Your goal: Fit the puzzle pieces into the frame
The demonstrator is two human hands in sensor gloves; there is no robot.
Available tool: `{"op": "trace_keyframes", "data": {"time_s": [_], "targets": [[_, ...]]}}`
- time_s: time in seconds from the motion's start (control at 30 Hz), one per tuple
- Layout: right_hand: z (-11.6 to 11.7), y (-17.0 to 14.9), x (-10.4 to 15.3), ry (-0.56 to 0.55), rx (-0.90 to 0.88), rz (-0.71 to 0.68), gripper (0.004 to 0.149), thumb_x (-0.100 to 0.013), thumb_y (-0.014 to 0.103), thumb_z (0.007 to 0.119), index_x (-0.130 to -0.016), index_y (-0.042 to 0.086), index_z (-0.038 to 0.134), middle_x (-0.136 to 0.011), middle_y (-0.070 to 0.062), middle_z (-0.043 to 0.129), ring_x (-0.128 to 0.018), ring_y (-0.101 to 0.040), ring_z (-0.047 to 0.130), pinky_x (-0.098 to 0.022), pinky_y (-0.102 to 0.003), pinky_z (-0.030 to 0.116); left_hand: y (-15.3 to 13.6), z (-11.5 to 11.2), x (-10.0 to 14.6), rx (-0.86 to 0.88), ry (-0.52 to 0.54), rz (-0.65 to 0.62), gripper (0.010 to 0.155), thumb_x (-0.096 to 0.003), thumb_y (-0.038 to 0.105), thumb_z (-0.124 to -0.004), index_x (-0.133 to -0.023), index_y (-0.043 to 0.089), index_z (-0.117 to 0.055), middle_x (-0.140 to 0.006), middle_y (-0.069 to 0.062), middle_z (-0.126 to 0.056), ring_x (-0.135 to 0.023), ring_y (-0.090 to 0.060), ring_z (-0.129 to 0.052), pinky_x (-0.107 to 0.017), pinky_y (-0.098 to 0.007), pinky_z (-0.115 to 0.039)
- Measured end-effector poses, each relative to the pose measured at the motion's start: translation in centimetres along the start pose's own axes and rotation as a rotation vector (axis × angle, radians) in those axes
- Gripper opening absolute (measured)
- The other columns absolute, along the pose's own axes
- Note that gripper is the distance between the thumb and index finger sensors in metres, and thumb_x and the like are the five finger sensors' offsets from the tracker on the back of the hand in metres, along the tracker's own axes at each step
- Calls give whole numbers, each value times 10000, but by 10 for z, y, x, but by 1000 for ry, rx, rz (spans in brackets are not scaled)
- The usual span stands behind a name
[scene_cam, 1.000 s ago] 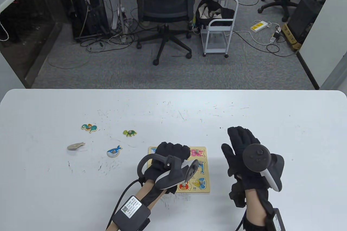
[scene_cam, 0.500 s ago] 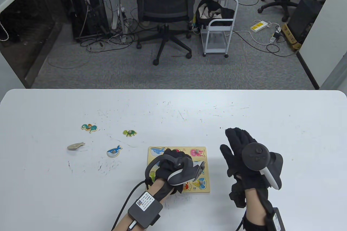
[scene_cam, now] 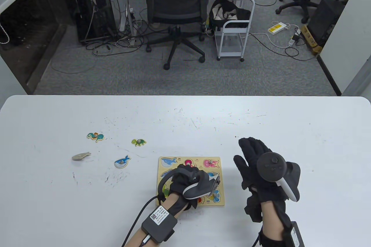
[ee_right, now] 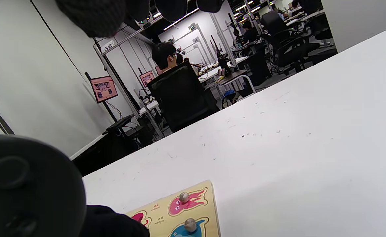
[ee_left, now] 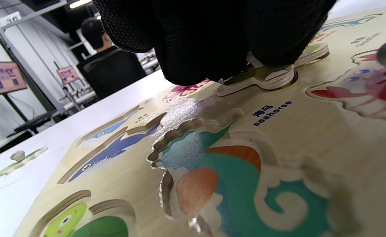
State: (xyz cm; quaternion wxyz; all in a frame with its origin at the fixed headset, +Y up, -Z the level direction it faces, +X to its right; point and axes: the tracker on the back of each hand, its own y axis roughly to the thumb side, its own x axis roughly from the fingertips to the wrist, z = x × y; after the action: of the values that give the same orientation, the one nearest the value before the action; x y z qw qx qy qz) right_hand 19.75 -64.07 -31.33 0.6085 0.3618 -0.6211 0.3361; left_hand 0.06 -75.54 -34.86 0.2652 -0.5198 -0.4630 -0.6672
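Note:
The wooden puzzle frame (scene_cam: 219,181) lies at the table's near middle. My left hand (scene_cam: 185,171) rests on its centre. In the left wrist view my fingers (ee_left: 212,39) grip a plywood puzzle piece (ee_left: 272,75) that sits tilted, partly in a recess. The seahorse recess (ee_left: 232,174) and shark recess (ee_left: 110,149) are empty. My right hand (scene_cam: 250,151) is open and empty, held above the table right of the frame. Loose pieces lie to the left: seahorse (scene_cam: 95,136), turtle (scene_cam: 138,142), blue fish (scene_cam: 122,161), and a face-down piece (scene_cam: 81,156).
Seated pieces show in the frame's top row: blue whale (scene_cam: 169,161), red octopus (scene_cam: 188,162), pink jellyfish (scene_cam: 210,163). In the right wrist view the frame corner (ee_right: 212,204) lies on the white table (ee_right: 295,148). An office chair (scene_cam: 176,6) stands beyond the far edge.
My left hand has slid back from the frame's top row to its centre, uncovering the whale and octopus. My right hand has drifted slightly left, still open.

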Motion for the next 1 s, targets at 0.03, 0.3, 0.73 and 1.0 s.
{"op": "trace_keyframes", "data": {"time_s": [0.03, 0.3, 0.73, 1.0], "targets": [[0, 0, 0, 2, 1, 0, 630, -449, 497, 805, -1026, 366, 589, -1145, 34, 576, -1095, -320, 544, -816, -552, 425, 0, 0, 0, -1, 0, 0, 457, -449, 518, -857, -899, 453, -812, -872, 165, -981, -807, -76, -992, -717, -398, -790], [2, 1, -1, 13, 3, -3, 625, -450, 499, 802, -1024, 367, 594, -1144, 32, 577, -1092, -322, 549, -814, -552, 428, 0, 0, 1, 1, 6, 6, 457, -451, 521, -851, -901, 456, -808, -874, 168, -978, -810, -76, -989, -719, -399, -788], [4, 1, -2, 27, 9, -11, 622, -450, 502, 798, -1024, 366, 598, -1142, 28, 582, -1089, -329, 552, -811, -554, 434, -17, 5, 6, 15, 12, 30, 542, -470, 580, -751, -992, 436, -730, -975, 140, -931, -892, -115, -952, -742, -420, -760], [3, 0, -2, 22, -7, -16, 620, -451, 503, 796, -1023, 365, 599, -1141, 29, 584, -1088, -332, 553, -810, -554, 436, -94, 8, 14, 36, 0, 204, 566, -469, 582, -752, -1010, 421, -714, -1023, 118, -894, -940, -143, -917, -752, -434, -746]]}}
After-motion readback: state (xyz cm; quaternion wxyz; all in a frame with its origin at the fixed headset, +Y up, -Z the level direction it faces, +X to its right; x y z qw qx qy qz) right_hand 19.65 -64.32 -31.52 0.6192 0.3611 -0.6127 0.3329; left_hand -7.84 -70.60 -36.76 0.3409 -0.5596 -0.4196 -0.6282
